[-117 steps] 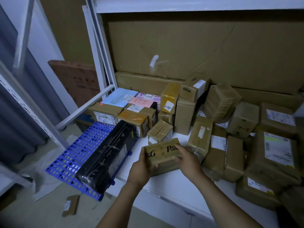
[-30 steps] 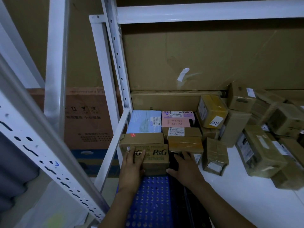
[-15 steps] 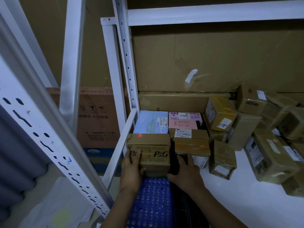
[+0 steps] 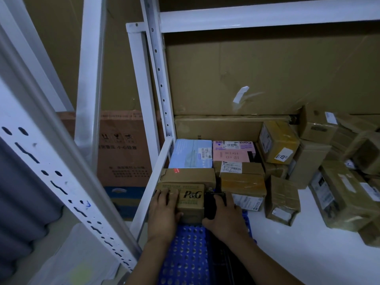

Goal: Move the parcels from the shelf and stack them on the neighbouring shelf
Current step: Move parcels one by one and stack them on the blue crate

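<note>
By left rail (image 4: 153,182): P&G box (image 4: 192,202) crosswise; left grip (image 4: 162,214) grasping it, right grip (image 4: 224,221) unclear.

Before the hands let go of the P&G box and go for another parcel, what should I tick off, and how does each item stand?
1. P&G box lies level, back edge against the brown box: ok.
2. Its underside fully supported: cannot tell, the base is hidden.
3. Left hand free of the box: not ok, it grips the left end.
4. Right hand free: cannot tell; it rests on the black parcel beside the box.
5. More parcels waiting on the white shelf: ok, a taped carton stands to the right.
</note>
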